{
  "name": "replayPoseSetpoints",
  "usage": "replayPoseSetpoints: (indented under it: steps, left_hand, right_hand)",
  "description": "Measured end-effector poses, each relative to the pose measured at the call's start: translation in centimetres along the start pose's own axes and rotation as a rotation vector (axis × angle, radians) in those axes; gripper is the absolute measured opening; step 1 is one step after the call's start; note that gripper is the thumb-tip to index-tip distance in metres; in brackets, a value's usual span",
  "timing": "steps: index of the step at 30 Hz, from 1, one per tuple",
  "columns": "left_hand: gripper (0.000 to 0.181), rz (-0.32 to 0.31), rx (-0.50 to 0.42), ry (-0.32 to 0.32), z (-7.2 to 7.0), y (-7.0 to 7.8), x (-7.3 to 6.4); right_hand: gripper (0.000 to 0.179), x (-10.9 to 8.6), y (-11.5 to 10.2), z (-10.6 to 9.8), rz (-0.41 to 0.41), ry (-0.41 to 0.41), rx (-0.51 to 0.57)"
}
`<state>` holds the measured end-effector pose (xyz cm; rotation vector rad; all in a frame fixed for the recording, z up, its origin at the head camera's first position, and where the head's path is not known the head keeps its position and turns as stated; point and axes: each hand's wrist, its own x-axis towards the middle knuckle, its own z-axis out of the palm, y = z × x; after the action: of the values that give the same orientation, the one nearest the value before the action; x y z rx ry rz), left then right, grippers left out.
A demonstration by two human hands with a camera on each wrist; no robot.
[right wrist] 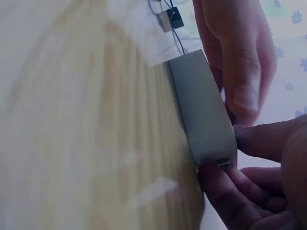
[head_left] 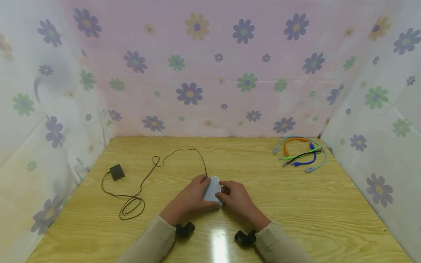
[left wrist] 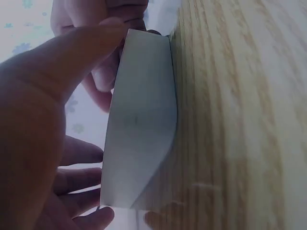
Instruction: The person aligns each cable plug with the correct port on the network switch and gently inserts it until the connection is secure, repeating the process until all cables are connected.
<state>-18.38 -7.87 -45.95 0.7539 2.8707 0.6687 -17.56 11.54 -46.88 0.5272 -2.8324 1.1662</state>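
Observation:
A flat white box-shaped device [head_left: 212, 190] lies on the wooden table between both hands. My left hand [head_left: 194, 195] grips it from the left, thumb along the near edge and fingers at the far left. From the right, my right hand [head_left: 238, 197] pinches the device's right edge, its thumb on top. In the right wrist view, a fingertip [right wrist: 211, 175] touches the lower end of the grey side face [right wrist: 201, 105], beside a dark slot partly hidden. A thin black cord [head_left: 187, 149] meets the device's far end. The left wrist view shows a plain side wall [left wrist: 139, 110].
A black power adapter [head_left: 116, 172] lies at the left, its cord loosely looped across the table [head_left: 82, 219]. Several short network cables, among them an orange one [head_left: 285, 148] and a blue one [head_left: 314, 157], lie at the back right. Flowered cloth [head_left: 210, 73] surrounds the table's back and sides.

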Motion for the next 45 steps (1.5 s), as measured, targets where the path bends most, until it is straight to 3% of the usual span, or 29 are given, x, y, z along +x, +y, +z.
replayPoseSetpoints:
  steps: [6,10,18,30,45]
  left_hand:
    - [0.102,0.059,-0.017,-0.012,0.1,-0.2,0.2]
    - [0.102,0.083,-0.005,-0.036,0.1,-0.7,0.5]
    - [0.1,0.03,-0.073,-0.096,-0.2,-1.4,0.5]
    - [0.101,0.014,-0.079,-0.084,-0.3,-1.7,0.5]
    - [0.103,-0.061,-0.127,-0.068,-0.7,-3.1,0.3]
  right_hand:
    - [0.05,0.2,-0.3,0.9,0.068,-0.018,0.152]
    - [0.052,0.5,-0.5,1.3,0.087,-0.006,0.159]
    - [0.053,1.1,-0.5,1.5,0.067,-0.02,0.175]
    - [0.048,1.7,0.5,0.4,0.033,-0.086,0.173]
    - [0.036,1.8,3.4,-1.8,-0.016,-0.017,0.106]
